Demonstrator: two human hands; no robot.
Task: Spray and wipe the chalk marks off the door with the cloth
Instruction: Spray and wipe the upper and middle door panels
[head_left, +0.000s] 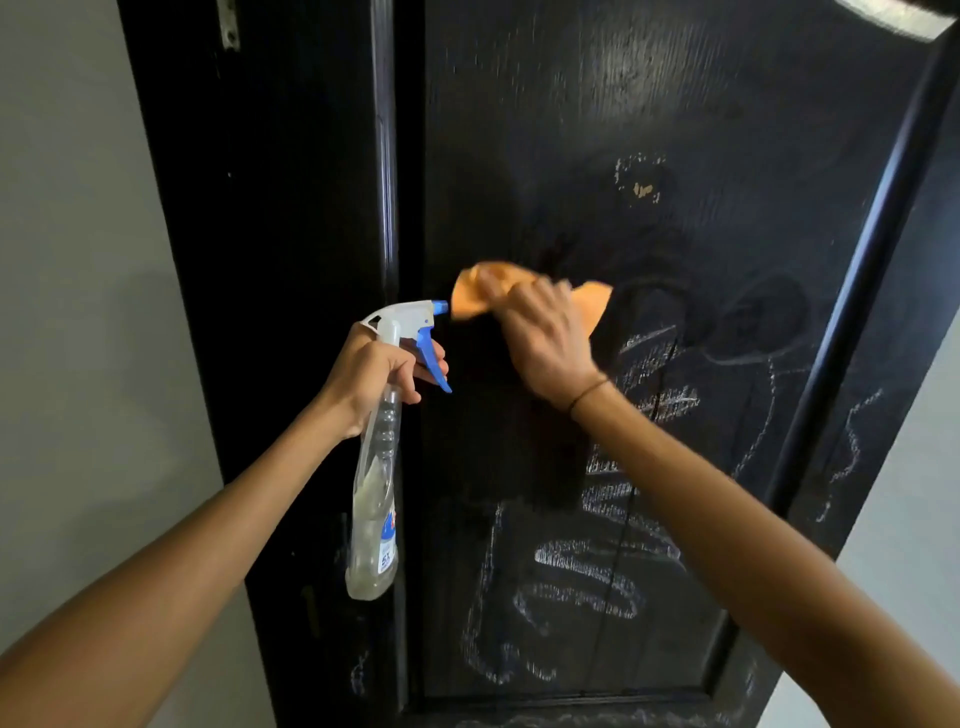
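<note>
Only one view is given, taken from a head-worn wide-angle camera. The black door (675, 130) is faced from close range, its lines bowed by the lens. Both forearms are seen entering from the lower edge, with a grey wall (78, 260) at left

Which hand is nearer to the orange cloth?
Right. The right hand presses the orange cloth against the door; the left hand holds the spray bottle off to the cloth's lower left.
</note>
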